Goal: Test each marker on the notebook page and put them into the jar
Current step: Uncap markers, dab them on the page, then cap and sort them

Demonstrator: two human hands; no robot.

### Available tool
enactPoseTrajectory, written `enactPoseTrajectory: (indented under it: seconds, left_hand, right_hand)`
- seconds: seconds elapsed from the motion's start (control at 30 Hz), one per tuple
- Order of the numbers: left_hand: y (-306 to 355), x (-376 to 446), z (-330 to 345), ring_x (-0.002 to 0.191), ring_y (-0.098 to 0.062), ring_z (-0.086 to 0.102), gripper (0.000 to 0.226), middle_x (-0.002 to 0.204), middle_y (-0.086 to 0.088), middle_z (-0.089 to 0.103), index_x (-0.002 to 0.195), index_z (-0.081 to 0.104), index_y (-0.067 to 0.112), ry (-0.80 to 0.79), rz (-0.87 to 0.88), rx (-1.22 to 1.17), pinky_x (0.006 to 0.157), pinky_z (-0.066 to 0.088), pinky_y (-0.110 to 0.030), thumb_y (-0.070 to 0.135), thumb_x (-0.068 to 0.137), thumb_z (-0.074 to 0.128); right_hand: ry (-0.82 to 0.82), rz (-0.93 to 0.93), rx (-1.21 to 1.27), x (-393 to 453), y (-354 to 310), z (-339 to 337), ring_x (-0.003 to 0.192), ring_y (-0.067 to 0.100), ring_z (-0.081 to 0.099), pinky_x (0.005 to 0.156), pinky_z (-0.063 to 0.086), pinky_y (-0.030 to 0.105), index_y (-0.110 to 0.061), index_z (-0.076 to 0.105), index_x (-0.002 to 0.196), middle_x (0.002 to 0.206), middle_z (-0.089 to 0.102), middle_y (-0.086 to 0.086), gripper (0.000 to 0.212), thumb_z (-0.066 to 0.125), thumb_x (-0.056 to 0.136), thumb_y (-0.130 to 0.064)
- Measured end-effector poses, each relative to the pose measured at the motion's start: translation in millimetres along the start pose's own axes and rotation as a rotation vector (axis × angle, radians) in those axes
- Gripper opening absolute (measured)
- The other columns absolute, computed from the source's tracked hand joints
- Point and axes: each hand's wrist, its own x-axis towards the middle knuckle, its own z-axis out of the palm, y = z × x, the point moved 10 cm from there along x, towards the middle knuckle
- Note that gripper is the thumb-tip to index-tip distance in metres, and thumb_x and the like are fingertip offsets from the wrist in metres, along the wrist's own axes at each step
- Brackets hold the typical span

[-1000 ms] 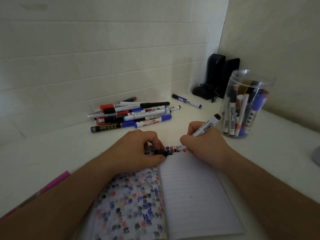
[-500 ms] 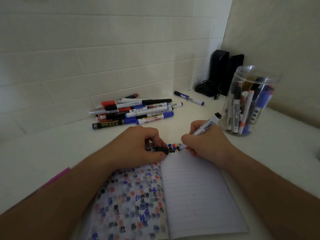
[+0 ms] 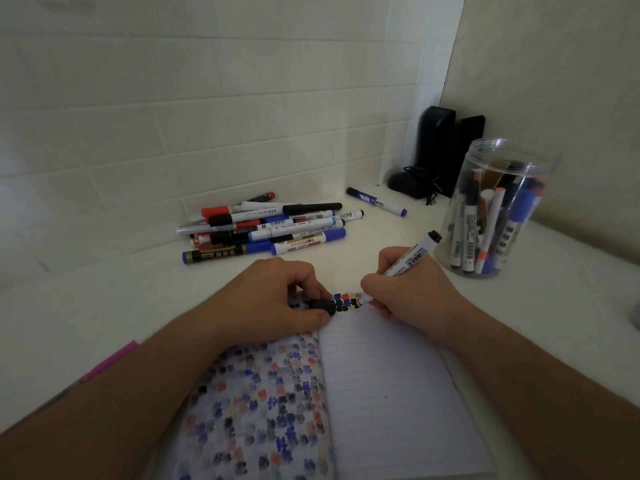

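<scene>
Markers partly sorted: several stand in the clear plastic jar (image 3: 498, 216), a heap (image 3: 263, 226) waits beyond the open lined notebook (image 3: 391, 393), whose top edge the right hand's (image 3: 412, 289) pinched white marker (image 3: 412, 256) dabs while left-hand (image 3: 273, 299) fingers pinch its black cap (image 3: 320, 304).

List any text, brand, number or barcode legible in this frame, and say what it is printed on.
None reads clearly.
White marker with black end cap held by the right hand: barcode, digits blurred.
Pile of loose markers: barcodes and printed labels, too small.
Markers in the clear plastic jar: label print blurred.
</scene>
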Motion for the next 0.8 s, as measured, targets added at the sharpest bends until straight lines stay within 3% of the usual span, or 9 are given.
enactPoseTrajectory:
  seconds: [0.13, 0.3, 0.53, 0.8]
  left_hand:
    - [1.0, -0.4, -0.1, 0.099, 0.011, 0.064, 0.019, 0.103, 0.030, 0.071, 0.083, 0.065, 0.032, 0.007, 0.002, -0.005, 0.084, 0.048, -0.010, 0.038, 0.081, 0.082]
    - [0.5, -1.0, 0.1, 0.100, 0.010, 0.064, 0.018, 0.104, 0.029, 0.072, 0.083, 0.065, 0.032, 0.002, -0.002, -0.018, 0.084, 0.048, -0.009, 0.036, 0.081, 0.083]
    - [-0.1, -0.5, -0.1, 0.100, 0.011, 0.064, 0.017, 0.104, 0.029, 0.072, 0.084, 0.066, 0.030, 0.003, -0.005, -0.023, 0.079, 0.045, -0.003, 0.036, 0.081, 0.082]
    - [-0.2, -1.0, 0.3, 0.100, 0.011, 0.064, 0.018, 0.103, 0.028, 0.072, 0.082, 0.066, 0.031, 0.008, -0.003, -0.022, 0.080, 0.046, -0.002, 0.036, 0.081, 0.083]
  right_hand:
    - [0.001, -0.015, -0.058, 0.0, -2.0, 1.6, 0.046, 0.015, 0.053, 0.045, 0.043, 0.021, -0.011, 0.049, 0.066, 0.055, 0.058, 0.007, 0.026, 0.071, 0.079, -0.009]
    - [0.023, -0.008, -0.035, 2.7, 2.1, 0.3, 0.049, 0.017, 0.050, 0.049, 0.046, 0.027, -0.015, 0.043, 0.062, 0.052, 0.051, 0.001, 0.033, 0.071, 0.078, -0.008]
    - [0.028, -0.002, 0.038, 2.6, 1.2, -2.4, 0.054, 0.022, 0.058, 0.047, 0.046, 0.024, -0.009, 0.050, 0.066, 0.066, 0.065, 0.024, 0.025, 0.070, 0.080, -0.006]
    - [-0.017, -0.005, -0.008, 1.3, 0.0, 1.9, 0.047, 0.020, 0.052, 0.044, 0.042, 0.022, -0.011, 0.047, 0.064, 0.056, 0.057, 0.011, 0.029, 0.071, 0.079, -0.005]
